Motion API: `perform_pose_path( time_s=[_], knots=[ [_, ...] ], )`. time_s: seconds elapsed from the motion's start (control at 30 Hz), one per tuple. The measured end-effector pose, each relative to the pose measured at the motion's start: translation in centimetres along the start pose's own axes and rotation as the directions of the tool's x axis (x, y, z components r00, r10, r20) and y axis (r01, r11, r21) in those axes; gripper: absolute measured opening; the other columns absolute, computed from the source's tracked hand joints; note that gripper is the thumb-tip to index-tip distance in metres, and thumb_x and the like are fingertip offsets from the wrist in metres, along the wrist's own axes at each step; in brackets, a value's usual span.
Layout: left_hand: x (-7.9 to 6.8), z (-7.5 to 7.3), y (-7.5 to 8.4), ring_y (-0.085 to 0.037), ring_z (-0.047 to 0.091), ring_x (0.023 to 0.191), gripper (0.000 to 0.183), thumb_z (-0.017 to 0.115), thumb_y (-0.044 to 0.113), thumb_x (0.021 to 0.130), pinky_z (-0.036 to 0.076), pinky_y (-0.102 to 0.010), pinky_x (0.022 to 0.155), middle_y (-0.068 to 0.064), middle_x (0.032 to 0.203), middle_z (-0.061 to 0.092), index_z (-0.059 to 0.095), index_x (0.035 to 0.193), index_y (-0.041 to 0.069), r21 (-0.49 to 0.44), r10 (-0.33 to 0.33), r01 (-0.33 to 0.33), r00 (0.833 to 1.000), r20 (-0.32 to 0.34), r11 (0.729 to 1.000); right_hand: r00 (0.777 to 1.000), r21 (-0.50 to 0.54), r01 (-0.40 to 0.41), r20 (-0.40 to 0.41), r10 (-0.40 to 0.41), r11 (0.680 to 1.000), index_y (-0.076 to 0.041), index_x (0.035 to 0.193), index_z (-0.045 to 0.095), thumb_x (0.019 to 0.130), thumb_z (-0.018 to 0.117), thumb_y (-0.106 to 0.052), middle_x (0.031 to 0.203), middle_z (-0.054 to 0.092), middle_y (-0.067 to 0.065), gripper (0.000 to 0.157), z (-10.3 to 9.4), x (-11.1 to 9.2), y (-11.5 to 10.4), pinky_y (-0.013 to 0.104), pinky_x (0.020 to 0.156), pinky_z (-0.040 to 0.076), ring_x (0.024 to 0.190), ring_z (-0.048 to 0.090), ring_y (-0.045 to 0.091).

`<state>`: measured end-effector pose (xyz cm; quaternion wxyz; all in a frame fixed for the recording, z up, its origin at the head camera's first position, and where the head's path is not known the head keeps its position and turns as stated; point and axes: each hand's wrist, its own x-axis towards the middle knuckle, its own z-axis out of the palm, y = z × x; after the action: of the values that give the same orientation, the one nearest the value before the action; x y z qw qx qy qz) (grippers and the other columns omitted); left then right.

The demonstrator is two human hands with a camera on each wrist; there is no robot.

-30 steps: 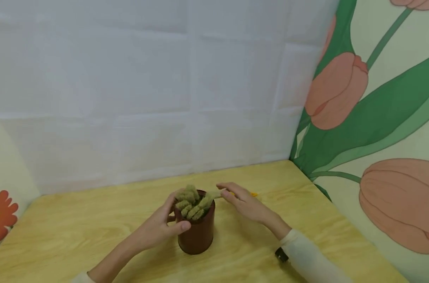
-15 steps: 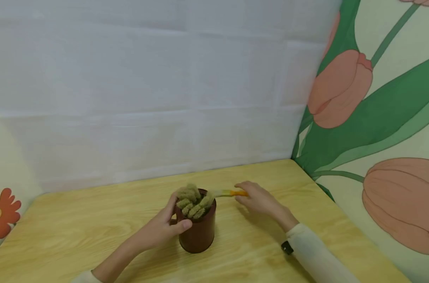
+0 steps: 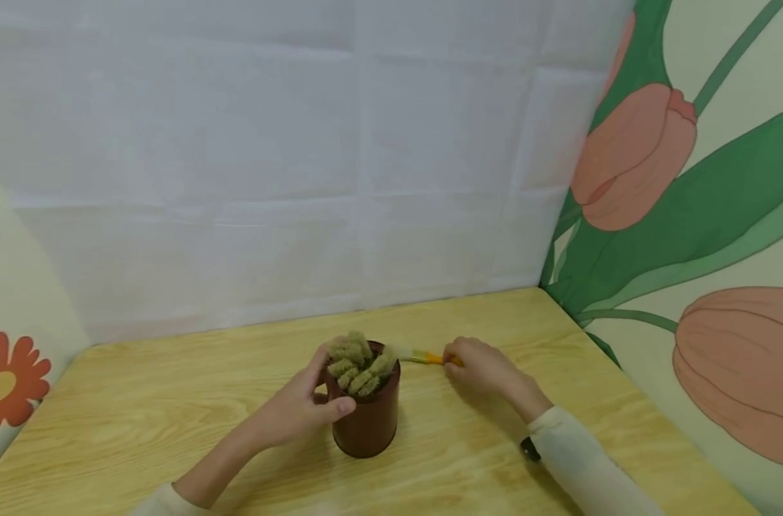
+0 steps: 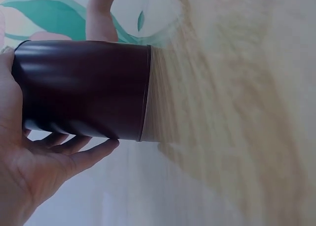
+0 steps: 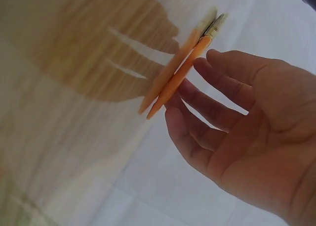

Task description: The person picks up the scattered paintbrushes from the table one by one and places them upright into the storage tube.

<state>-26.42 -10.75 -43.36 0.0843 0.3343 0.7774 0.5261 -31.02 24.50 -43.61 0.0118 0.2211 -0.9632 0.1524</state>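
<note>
A dark red-brown cylindrical pot stands upright on the table, filled with fuzzy olive-green clumps. My left hand holds the pot at its left side near the rim, thumb in front and fingers behind. In the left wrist view, the pot's smooth wall rests in the curve of that hand. Right of the pot lies a paintbrush with an orange handle and pale bristles pointing at the pot. My right hand has its fingers curled at the handle's end. Fingertips meet the orange handle in the right wrist view.
The wood-grain table is glossy and mirrors the brush. A white sheet hangs behind its back edge. On the right stands a wall printed with large tulips; a red flower print shows at the left.
My right hand has drawn back rightward from above the brush to its handle end, and the fingers have curled in there. My left hand keeps its hold on the pot.
</note>
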Motion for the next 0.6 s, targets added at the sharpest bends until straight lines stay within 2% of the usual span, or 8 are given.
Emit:
perform_pose_path(
  time_s=[0.07,0.13,0.23,0.37,0.6],
  knots=[
    [0.0,-0.3,0.0,-0.03,0.054,0.114,0.077,0.065,0.024,0.103,0.053,-0.043,0.085,-0.012,0.141,0.044,0.016,0.16,0.035,0.002,0.002,-0.002,1.0,0.004,1.0,1.0,-0.011,-0.014,-0.007,0.014,1.0,-0.011,0.097,0.072,0.096,0.073,-0.014,0.093,0.065,-0.002,0.003,-0.1,0.1,-0.2,0.042,0.078,0.053,0.088,0.062,0.019],
    [0.0,-0.6,-0.1,-0.03,0.055,0.102,0.076,0.066,0.024,0.103,0.053,-0.043,0.081,-0.013,0.131,0.048,0.017,0.16,0.032,0.014,0.01,-0.01,1.0,0.002,1.0,1.0,-0.021,-0.03,-0.009,0.03,0.999,-0.012,0.093,0.069,0.094,0.075,-0.012,0.088,0.063,-0.003,0.006,-0.2,0.1,-0.4,0.04,0.073,0.052,0.082,0.06,0.017],
    [-0.1,-0.9,-0.3,-0.031,0.055,0.095,0.075,0.065,0.023,0.103,0.053,-0.043,0.077,-0.013,0.125,0.048,0.018,0.16,0.032,0.013,0.016,-0.016,1.0,0.005,1.0,0.999,-0.017,-0.053,-0.006,0.053,0.998,-0.011,0.092,0.069,0.092,0.077,-0.008,0.084,0.062,-0.003,0.008,-0.3,0.0,-0.5,0.039,0.07,0.052,0.078,0.058,0.015],
    [0.0,-1.3,-0.5,-0.032,0.056,0.097,0.072,0.064,0.021,0.103,0.051,-0.043,0.078,-0.014,0.126,0.047,0.02,0.159,0.033,-0.001,0.014,-0.014,1.0,0.003,1.0,0.996,0.026,-0.085,0.016,0.085,0.996,-0.007,0.094,0.071,0.091,0.076,-0.006,0.085,0.063,-0.002,0.006,-0.1,-0.1,-0.6,0.039,0.072,0.052,0.078,0.059,0.016],
    [0.1,-2.1,-1.0,-0.033,0.057,0.102,0.063,0.064,0.022,0.104,0.05,-0.045,0.084,-0.018,0.105,0.051,0.025,0.153,0.03,-0.003,-0.01,0.01,1.0,-0.027,1.0,0.995,0.104,-0.095,0.038,0.092,0.99,-0.002,0.096,0.073,0.088,0.077,-0.002,0.087,0.065,0.001,0.009,0.2,0.0,-0.5,0.039,0.075,0.054,0.081,0.061,0.017]
  ],
)
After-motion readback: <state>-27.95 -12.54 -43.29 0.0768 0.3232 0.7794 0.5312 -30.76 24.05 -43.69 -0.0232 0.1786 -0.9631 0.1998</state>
